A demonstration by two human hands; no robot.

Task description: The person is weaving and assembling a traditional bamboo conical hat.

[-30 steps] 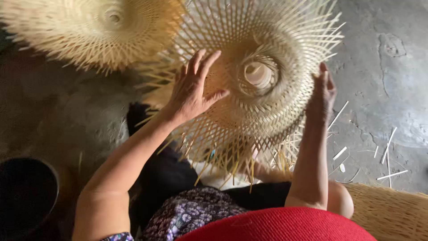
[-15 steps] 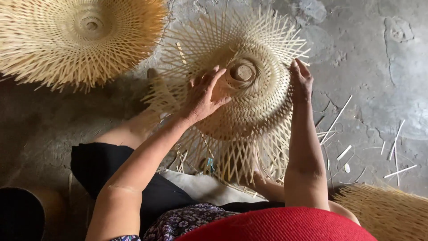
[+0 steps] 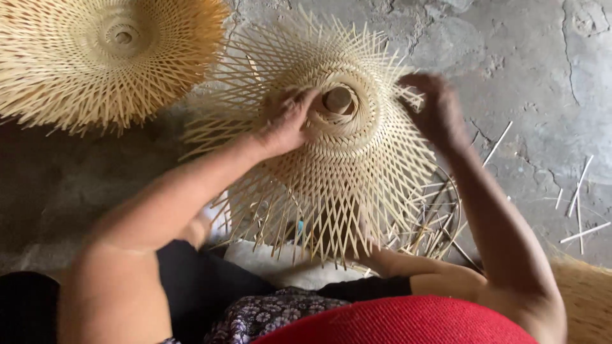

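A single head-worn camera looks steeply down from above the person's lap, close enough that both forearms fill the lower frame. It faces forward and down onto the grey concrete floor, with the woven bamboo frame centred and a second woven piece cut off at the upper left edge.

A cracked grey concrete floor carries a finished woven bamboo hat frame at upper left and loose bamboo slivers at right.
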